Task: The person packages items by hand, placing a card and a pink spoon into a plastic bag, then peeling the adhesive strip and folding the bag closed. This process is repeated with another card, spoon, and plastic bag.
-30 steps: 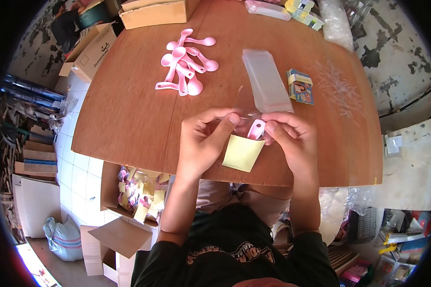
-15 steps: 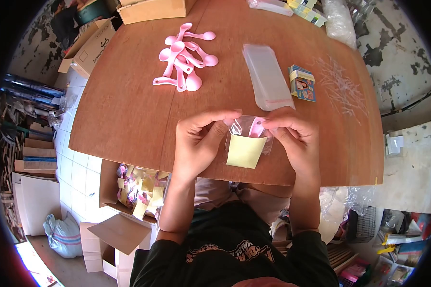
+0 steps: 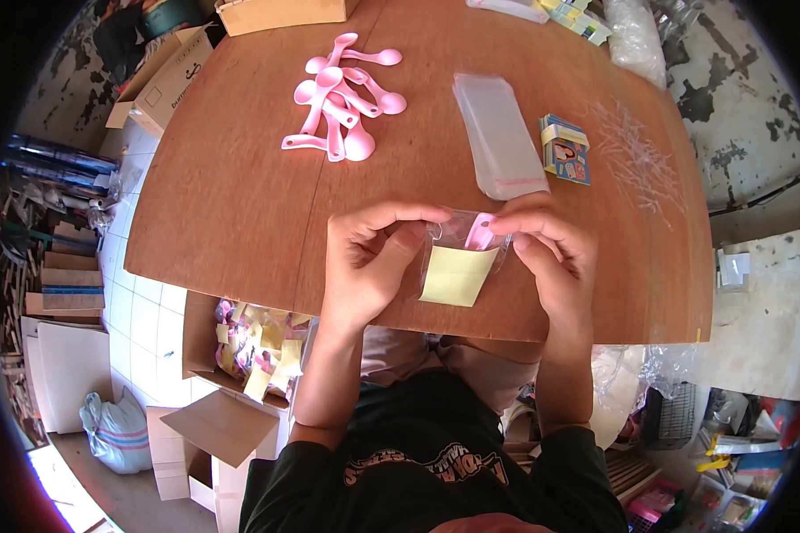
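Between my two hands, over the table's near edge, is a small clear plastic bag [image 3: 452,233]. Inside it are a pale yellow paper [image 3: 458,276] and a pink spoon [image 3: 480,233], of which only the handle end shows. My left hand [image 3: 375,258] pinches the bag's upper left corner between thumb and fingertips. The upper right corner, close to the spoon handle, is pinched by my right hand [image 3: 553,249]. Farther back lie a pile of pink spoons [image 3: 333,98], a stack of clear plastic bags [image 3: 500,133] and a banded bundle of printed cards [image 3: 564,149].
Thin white strips [image 3: 636,160] are scattered on the table's right side. Below the left edge, an open box [image 3: 203,342] holds many packed bags. A cardboard box [image 3: 284,13] stands at the back, and an open carton [image 3: 218,431] sits on the floor.
The white strip near my left fingertips shows less in the bag's mouth. My right fingers have shifted slightly along the top edge. The view has tilted a little.
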### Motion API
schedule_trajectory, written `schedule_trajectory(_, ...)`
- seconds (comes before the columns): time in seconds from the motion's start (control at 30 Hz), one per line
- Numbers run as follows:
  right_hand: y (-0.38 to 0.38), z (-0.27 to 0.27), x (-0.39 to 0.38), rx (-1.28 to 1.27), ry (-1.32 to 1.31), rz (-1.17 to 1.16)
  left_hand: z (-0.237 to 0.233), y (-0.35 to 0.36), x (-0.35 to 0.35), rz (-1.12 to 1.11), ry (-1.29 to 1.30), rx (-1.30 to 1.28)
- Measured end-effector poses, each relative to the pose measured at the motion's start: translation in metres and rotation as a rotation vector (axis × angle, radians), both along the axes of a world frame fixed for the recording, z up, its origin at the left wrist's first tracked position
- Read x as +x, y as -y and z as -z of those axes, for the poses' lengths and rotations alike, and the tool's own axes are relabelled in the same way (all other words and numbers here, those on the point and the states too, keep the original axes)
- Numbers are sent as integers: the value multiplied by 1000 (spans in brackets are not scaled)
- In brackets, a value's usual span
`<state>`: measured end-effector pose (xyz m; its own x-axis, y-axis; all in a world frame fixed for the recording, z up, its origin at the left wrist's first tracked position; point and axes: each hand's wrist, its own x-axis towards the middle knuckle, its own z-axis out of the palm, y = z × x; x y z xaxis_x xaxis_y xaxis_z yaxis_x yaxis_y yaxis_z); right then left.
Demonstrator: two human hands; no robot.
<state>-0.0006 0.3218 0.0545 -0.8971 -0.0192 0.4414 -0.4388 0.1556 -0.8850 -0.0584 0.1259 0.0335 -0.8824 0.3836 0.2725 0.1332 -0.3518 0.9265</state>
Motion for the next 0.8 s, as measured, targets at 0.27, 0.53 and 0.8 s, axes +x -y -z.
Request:
schedule_trajectory(0.27,14,2,2,-25,17,69,1,-2,3,-17,54,-12)
schedule_trajectory(0.53,13,3,2,9,-1,60,-10,4,8,0,28,47)
schedule_trajectory(0.8,13,-20,22,160,235,-112,4,77,34,258,-261,-437)
